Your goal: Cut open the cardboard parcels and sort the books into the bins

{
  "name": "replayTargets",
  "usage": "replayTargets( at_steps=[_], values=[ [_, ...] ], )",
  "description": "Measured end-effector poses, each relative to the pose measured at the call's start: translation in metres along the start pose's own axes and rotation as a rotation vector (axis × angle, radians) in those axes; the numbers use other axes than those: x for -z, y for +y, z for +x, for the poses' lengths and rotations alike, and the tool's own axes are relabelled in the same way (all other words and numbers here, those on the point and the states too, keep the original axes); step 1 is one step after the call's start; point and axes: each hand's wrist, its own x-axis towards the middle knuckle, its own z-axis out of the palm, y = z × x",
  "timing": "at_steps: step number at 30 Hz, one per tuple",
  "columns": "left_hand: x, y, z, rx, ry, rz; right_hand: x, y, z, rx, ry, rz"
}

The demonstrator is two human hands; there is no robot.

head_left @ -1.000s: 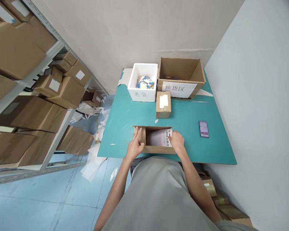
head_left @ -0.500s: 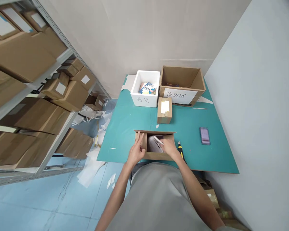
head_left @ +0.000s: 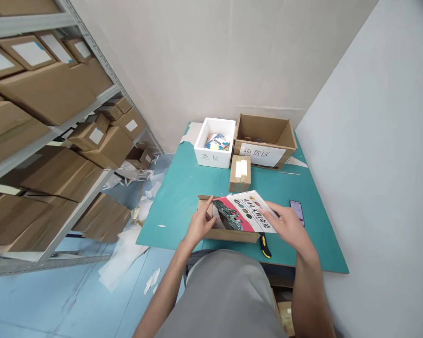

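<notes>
With the book [head_left: 248,213] tilted over the open box [head_left: 232,236], right hand [head_left: 289,225] pinching its right edge and left hand [head_left: 199,223] spread at the box's left end, a firm, slow grip helps it miss the box walls and the knife [head_left: 265,246] close by, with the phone [head_left: 297,211] farther right on the counter [head_left: 176,211].

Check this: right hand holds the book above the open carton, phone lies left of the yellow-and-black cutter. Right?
No, the phone lies right of the yellow-and-black cutter, per the head view. Right hand holding the book above the open carton is correct.
</notes>
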Motion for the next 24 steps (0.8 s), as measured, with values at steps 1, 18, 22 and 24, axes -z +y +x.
replayTargets(
  at_steps=[1,18,22,24],
  values=[
    [0.001,0.005,0.004,-0.002,0.01,-0.024,0.003,0.0,-0.003,-0.017,0.039,0.071],
    [0.045,0.091,0.018,0.194,0.006,-0.78,-0.009,-0.018,0.052,0.0,0.275,0.828],
    [0.061,0.116,0.034,0.14,0.137,-0.822,-0.001,-0.042,0.083,0.141,0.369,0.824],
    [0.067,0.13,0.04,0.06,0.289,-0.764,-0.006,-0.053,0.09,0.194,0.618,0.754]
  ],
)
